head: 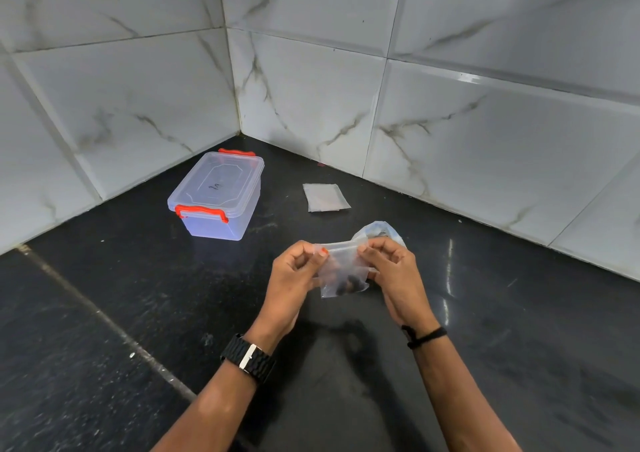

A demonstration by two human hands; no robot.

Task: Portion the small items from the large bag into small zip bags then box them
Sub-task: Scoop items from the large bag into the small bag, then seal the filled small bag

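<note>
Both hands are raised over the black counter (138, 313), holding one small zip bag (343, 271) between them. The left hand (294, 278) pinches the bag's top strip at its left end, thumb and curled fingers closed on the plastic; the right hand (391, 271) pinches the same strip at its right end. The bag hangs upright, clear, with a few dark small items (349, 285) settled at its bottom. Just behind the right hand lies the large bag (381, 231), crumpled on the counter — its contents are too hidden to make out. Farther back, near the wall, a flat stack of empty zip bags (325, 197) lies apart from everything else. To the left sits the clear storage box (216, 197), lid on, red latches (201, 212) at both ends. A black watch (249, 358) is on the left wrist, a black band (424, 335) on the right.
</note>
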